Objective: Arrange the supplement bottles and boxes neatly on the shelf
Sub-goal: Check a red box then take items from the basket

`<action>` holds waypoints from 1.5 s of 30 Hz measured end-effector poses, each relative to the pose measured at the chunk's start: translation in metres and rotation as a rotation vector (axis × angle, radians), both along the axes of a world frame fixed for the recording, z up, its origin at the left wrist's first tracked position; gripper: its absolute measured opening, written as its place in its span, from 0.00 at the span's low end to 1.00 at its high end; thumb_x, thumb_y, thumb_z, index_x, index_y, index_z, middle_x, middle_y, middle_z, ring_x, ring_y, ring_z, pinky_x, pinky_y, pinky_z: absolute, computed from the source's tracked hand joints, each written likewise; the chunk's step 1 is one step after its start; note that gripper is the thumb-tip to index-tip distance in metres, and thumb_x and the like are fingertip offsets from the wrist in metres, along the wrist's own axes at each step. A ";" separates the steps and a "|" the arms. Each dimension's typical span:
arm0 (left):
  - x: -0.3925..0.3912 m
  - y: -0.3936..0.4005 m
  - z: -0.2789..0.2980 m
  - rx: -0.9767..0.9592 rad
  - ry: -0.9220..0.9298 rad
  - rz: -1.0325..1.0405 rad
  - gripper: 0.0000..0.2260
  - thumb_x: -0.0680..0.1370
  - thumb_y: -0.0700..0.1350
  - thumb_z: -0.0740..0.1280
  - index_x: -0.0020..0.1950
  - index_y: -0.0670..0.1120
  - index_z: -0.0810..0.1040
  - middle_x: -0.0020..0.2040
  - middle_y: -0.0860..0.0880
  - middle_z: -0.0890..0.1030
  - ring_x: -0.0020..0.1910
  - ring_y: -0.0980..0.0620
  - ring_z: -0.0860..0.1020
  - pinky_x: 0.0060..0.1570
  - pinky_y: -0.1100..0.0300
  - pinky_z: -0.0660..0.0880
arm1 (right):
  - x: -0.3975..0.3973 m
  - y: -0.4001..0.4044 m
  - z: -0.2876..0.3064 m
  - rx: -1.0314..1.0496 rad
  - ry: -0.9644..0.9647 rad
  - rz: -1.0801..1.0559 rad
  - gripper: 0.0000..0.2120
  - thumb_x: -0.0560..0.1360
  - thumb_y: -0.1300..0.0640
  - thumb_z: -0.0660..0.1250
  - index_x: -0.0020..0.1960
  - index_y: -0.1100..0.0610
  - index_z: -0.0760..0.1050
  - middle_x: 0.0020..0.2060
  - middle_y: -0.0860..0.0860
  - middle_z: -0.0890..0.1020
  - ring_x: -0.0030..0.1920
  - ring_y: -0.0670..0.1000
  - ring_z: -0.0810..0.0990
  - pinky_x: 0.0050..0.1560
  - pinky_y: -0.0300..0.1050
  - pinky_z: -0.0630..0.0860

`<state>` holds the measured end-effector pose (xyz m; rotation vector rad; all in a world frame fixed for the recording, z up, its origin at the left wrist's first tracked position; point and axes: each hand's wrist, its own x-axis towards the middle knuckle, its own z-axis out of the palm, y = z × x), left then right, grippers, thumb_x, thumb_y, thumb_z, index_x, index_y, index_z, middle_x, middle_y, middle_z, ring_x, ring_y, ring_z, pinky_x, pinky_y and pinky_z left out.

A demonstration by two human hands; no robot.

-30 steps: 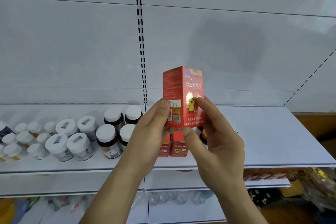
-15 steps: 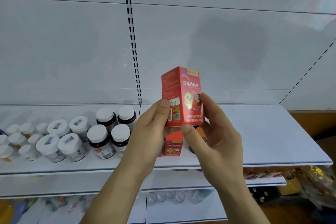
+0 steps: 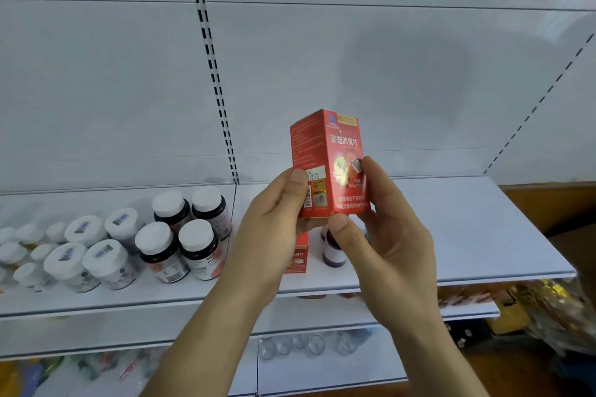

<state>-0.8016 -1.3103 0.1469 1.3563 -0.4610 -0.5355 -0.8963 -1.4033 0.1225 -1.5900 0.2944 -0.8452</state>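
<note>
A red box (image 3: pixel 329 164) is held upright above the shelf (image 3: pixel 467 235), gripped by left hand (image 3: pixel 274 229) and right hand (image 3: pixel 387 235). White-capped bottles (image 3: pixel 174 235) are grouped to the left.

The box (image 3: pixel 327 151) is red with white lettering, a yellow cartoon figure and a gold corner patch. Left on the white shelf (image 3: pixel 483 235), dark bottles (image 3: pixel 180 245) have white caps and red-and-white labels. The far wall (image 3: pixel 96 90) is white with a black dashed strip (image 3: pixel 211 64).

Behind the hands (image 3: pixel 325 235), a second red box (image 3: pixel 298 255) and a dark bottle (image 3: pixel 332 251) are mostly hidden. Jars (image 3: pixel 6 235) far left are cut off.
</note>
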 end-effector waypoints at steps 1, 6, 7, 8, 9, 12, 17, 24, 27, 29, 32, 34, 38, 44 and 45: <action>-0.002 -0.002 0.000 -0.006 0.011 0.002 0.14 0.83 0.53 0.57 0.60 0.51 0.80 0.52 0.51 0.86 0.50 0.51 0.85 0.61 0.48 0.77 | -0.002 0.001 0.000 -0.002 0.000 -0.011 0.28 0.73 0.55 0.71 0.69 0.37 0.70 0.54 0.35 0.83 0.55 0.54 0.82 0.57 0.61 0.81; -0.006 -0.004 0.002 -0.024 0.020 -0.024 0.13 0.84 0.51 0.58 0.57 0.51 0.81 0.50 0.51 0.87 0.49 0.50 0.85 0.54 0.53 0.79 | -0.009 0.008 0.007 0.031 -0.002 -0.089 0.27 0.72 0.54 0.71 0.68 0.38 0.71 0.49 0.36 0.84 0.48 0.52 0.82 0.55 0.58 0.83; -0.006 -0.003 0.003 -0.022 0.009 -0.043 0.13 0.84 0.51 0.58 0.57 0.51 0.81 0.50 0.51 0.87 0.49 0.50 0.85 0.54 0.54 0.80 | -0.009 0.010 0.008 0.045 -0.005 -0.101 0.27 0.71 0.54 0.71 0.68 0.39 0.71 0.49 0.36 0.84 0.48 0.48 0.82 0.55 0.54 0.83; -0.006 -0.002 0.003 -0.021 0.000 -0.062 0.14 0.84 0.52 0.57 0.58 0.51 0.81 0.50 0.51 0.86 0.50 0.50 0.85 0.54 0.53 0.80 | -0.009 0.013 0.010 0.057 -0.008 -0.112 0.27 0.71 0.54 0.71 0.68 0.40 0.71 0.48 0.36 0.85 0.48 0.47 0.82 0.55 0.51 0.83; -0.004 0.000 0.003 -0.023 -0.008 -0.081 0.14 0.84 0.52 0.57 0.59 0.50 0.81 0.51 0.51 0.86 0.50 0.50 0.85 0.55 0.53 0.80 | -0.009 0.017 0.011 0.069 -0.011 -0.125 0.27 0.71 0.55 0.71 0.68 0.40 0.71 0.49 0.36 0.85 0.48 0.47 0.83 0.54 0.49 0.83; 0.004 0.007 0.007 -0.022 -0.030 -0.133 0.15 0.84 0.52 0.57 0.61 0.49 0.80 0.52 0.49 0.86 0.51 0.49 0.85 0.58 0.49 0.79 | -0.006 0.030 0.015 0.092 -0.025 -0.161 0.27 0.73 0.58 0.72 0.68 0.41 0.72 0.52 0.37 0.84 0.53 0.49 0.84 0.53 0.47 0.82; 0.021 0.023 0.008 0.028 -0.035 -0.222 0.15 0.84 0.54 0.57 0.57 0.53 0.82 0.51 0.50 0.86 0.52 0.48 0.85 0.60 0.44 0.78 | -0.001 0.053 0.018 0.105 -0.039 -0.248 0.26 0.73 0.60 0.73 0.66 0.39 0.72 0.56 0.35 0.83 0.58 0.45 0.83 0.50 0.41 0.82; 0.033 0.045 0.011 0.045 -0.197 -0.388 0.17 0.76 0.62 0.63 0.59 0.57 0.80 0.50 0.55 0.86 0.50 0.52 0.85 0.55 0.47 0.80 | -0.010 0.082 0.016 -0.067 0.087 -0.357 0.32 0.72 0.54 0.74 0.69 0.34 0.66 0.60 0.29 0.77 0.63 0.39 0.77 0.56 0.42 0.81; 0.029 0.043 0.009 0.030 -0.249 -0.414 0.14 0.73 0.61 0.64 0.56 0.59 0.77 0.45 0.61 0.85 0.46 0.58 0.84 0.41 0.62 0.81 | -0.029 0.087 0.021 -0.077 0.063 -0.416 0.23 0.74 0.54 0.70 0.67 0.39 0.72 0.58 0.36 0.81 0.61 0.43 0.81 0.51 0.42 0.83; 0.021 0.039 0.007 0.023 -0.287 -0.501 0.09 0.76 0.58 0.69 0.55 0.60 0.77 0.46 0.61 0.85 0.46 0.60 0.84 0.40 0.68 0.78 | -0.044 0.087 0.024 -0.116 0.060 -0.530 0.20 0.75 0.59 0.71 0.64 0.44 0.76 0.55 0.38 0.83 0.56 0.43 0.83 0.47 0.38 0.82; -0.001 0.032 0.001 0.034 -0.346 -0.655 0.16 0.73 0.63 0.71 0.58 0.62 0.76 0.52 0.61 0.84 0.52 0.60 0.83 0.44 0.67 0.79 | -0.072 0.083 0.023 -0.204 0.113 -0.684 0.19 0.74 0.64 0.74 0.60 0.47 0.78 0.51 0.39 0.84 0.52 0.45 0.84 0.47 0.36 0.81; -0.018 0.029 -0.003 0.070 -0.402 -0.712 0.21 0.68 0.64 0.69 0.60 0.64 0.74 0.53 0.63 0.83 0.53 0.63 0.82 0.45 0.65 0.81 | -0.094 0.083 0.022 -0.234 0.124 -0.759 0.16 0.73 0.62 0.75 0.56 0.47 0.79 0.49 0.42 0.85 0.49 0.47 0.85 0.46 0.37 0.81; -0.055 0.020 -0.006 0.101 -0.547 -0.844 0.29 0.67 0.66 0.67 0.68 0.62 0.71 0.58 0.65 0.80 0.58 0.67 0.77 0.55 0.70 0.77 | -0.146 0.085 0.026 -0.281 0.174 -0.863 0.13 0.73 0.60 0.75 0.55 0.49 0.79 0.47 0.44 0.85 0.48 0.48 0.85 0.46 0.40 0.82; -0.145 -0.007 -0.015 0.031 -0.705 -1.047 0.24 0.74 0.53 0.75 0.67 0.61 0.72 0.59 0.62 0.79 0.59 0.61 0.78 0.56 0.63 0.78 | -0.267 0.092 0.040 -0.440 0.488 -0.762 0.22 0.73 0.63 0.74 0.63 0.48 0.74 0.67 0.38 0.76 0.55 0.50 0.81 0.46 0.46 0.81; -0.166 -0.011 -0.018 0.002 -0.743 -1.087 0.25 0.74 0.51 0.75 0.69 0.58 0.72 0.61 0.61 0.79 0.60 0.60 0.78 0.58 0.60 0.77 | -0.291 0.094 0.042 -0.460 0.557 -0.757 0.21 0.73 0.63 0.75 0.62 0.48 0.75 0.68 0.38 0.74 0.55 0.50 0.81 0.46 0.47 0.80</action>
